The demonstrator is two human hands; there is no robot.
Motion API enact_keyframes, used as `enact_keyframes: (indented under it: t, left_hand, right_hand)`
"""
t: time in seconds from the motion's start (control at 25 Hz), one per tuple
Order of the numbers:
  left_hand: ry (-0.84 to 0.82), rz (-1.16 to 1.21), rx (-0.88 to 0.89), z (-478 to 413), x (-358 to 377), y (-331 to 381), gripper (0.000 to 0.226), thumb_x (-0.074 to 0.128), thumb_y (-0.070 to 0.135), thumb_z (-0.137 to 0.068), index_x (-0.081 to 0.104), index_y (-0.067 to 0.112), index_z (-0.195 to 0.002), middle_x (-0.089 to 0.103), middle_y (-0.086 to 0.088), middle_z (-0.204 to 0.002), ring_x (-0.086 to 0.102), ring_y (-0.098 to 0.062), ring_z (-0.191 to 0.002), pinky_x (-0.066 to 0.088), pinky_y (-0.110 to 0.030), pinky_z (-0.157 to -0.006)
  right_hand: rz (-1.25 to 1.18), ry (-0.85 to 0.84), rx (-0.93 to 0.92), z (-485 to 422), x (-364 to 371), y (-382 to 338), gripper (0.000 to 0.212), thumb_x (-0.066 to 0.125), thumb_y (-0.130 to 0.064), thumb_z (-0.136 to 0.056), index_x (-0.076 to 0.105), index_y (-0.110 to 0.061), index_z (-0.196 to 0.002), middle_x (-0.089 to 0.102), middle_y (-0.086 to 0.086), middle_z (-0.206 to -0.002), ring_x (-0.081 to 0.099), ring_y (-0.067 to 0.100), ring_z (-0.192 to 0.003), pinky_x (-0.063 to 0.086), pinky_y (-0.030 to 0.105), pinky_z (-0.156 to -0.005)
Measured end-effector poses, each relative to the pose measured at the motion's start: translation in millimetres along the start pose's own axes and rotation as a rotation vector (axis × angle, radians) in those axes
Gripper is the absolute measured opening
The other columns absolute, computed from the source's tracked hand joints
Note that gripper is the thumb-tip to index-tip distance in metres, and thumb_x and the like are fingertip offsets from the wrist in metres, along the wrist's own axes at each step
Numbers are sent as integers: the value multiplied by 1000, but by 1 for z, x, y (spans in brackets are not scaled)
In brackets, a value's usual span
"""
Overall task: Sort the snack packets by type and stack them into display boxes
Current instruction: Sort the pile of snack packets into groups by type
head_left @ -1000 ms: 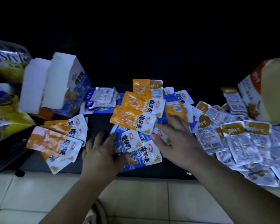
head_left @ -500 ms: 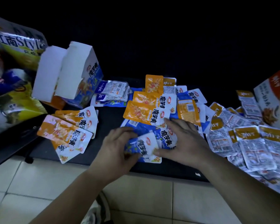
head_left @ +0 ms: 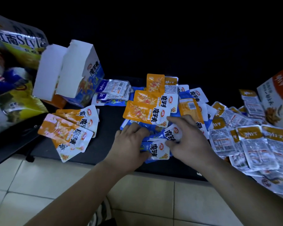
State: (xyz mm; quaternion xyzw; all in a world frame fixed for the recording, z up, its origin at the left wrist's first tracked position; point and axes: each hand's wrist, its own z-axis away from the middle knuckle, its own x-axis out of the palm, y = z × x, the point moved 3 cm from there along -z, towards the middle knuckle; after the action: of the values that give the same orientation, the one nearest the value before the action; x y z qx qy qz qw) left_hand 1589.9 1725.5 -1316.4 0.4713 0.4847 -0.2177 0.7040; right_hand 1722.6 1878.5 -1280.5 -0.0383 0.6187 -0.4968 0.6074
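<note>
Blue snack packets (head_left: 157,149) lie bunched at the front middle of the dark table (head_left: 109,121). My left hand (head_left: 129,149) grips their left side, thumb under the bottom packet. My right hand (head_left: 188,141) pinches the packets from the right. Orange packets (head_left: 145,110) are piled just behind them. A second fan of orange packets (head_left: 69,128) lies to the left. A blue display box (head_left: 82,74) and an orange one (head_left: 51,72) stand open at the back left. Silver packets with brown tops (head_left: 252,141) cover the right side.
Large crisp bags (head_left: 11,66) lean at the far left. Another display box (head_left: 274,95) stands at the right edge. A small stack of blue-and-silver packets (head_left: 113,90) sits beside the blue box. Pale floor tiles (head_left: 39,185) run below the table's front edge.
Both hands have drawn together on the blue packets, gathering them into a tighter bunch at the table's front. The camera has shifted slightly right and closer.
</note>
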Motion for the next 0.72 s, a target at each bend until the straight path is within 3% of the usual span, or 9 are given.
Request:
enact_keyframes:
  t: [0.16,0.28,0.36,0.48,0.52,0.56,0.6,0.64,0.72]
  left_hand:
    - [146,142,-10,16,-11,-5,46,82,41,-74,64,30,-114,72,8,-96,69,-20,-88,48,-35,-79]
    - [171,491,-177,24,-26,-11,54,88,35,-76,62,43,-122,70,14,-111,67,-4,-101,55,-31,-86]
    - [224,553,-152,27,-32,-7,62,88,36,-78,58,46,-131,63,18,-117,64,-1,-108,55,-28,-88]
    - [289,499,-133,32,-46,-16,60,85,43,-81,57,43,-134,57,19,-111,62,0,-102,54,-26,-81]
    - [294,475,-151,33,-55,-27,56,86,43,-80,57,44,-128,58,19,-110,61,2,-102,53,-24,-81]
    - [281,434,-167,34,-66,-40,53,86,42,-79,57,46,-124,60,20,-111,60,4,-102,51,-22,-82]
    - [264,375,-187,36,-80,-56,52,87,41,-79,58,47,-122,62,20,-113,59,4,-102,50,-22,-85]
    - [240,341,-201,38,-94,-73,53,87,41,-78,59,46,-123,64,19,-115,60,4,-102,52,-25,-88]
    - [205,374,-283,44,-119,-111,57,89,37,-77,63,44,-127,69,18,-116,67,-5,-105,58,-35,-90]
  right_hand:
    - [-192,-87,90,0,-3,-13,72,78,-31,-90,41,-47,-149,37,-28,-142,38,-8,-117,38,6,-77]
    - [-372,-107,107,-2,-4,-29,56,70,-33,-96,46,-50,-143,38,-21,-153,48,-21,-103,40,5,-75]
    - [-394,-106,91,-8,-2,-45,55,64,-33,-100,41,-52,-146,32,-17,-161,47,-11,-123,39,13,-92]
    - [-381,-193,84,-20,10,-74,61,58,-36,-103,27,-57,-151,17,-18,-168,28,11,-151,48,30,-106]
    - [-396,-207,91,-24,16,-83,63,58,-37,-103,25,-57,-152,15,-17,-168,27,19,-153,42,44,-115]
    - [-417,-204,96,-27,21,-93,64,59,-39,-102,24,-56,-153,17,-15,-168,26,21,-154,47,35,-106]
    - [-430,-199,90,-30,29,-101,65,60,-40,-101,25,-53,-154,23,-13,-167,26,19,-153,40,33,-94]
    - [-430,-195,74,-34,38,-108,66,61,-41,-100,25,-51,-155,31,-12,-162,31,17,-151,42,35,-104]
    - [-409,-193,53,-40,57,-120,66,61,-37,-101,26,-45,-156,44,-14,-149,43,14,-141,44,35,-100]
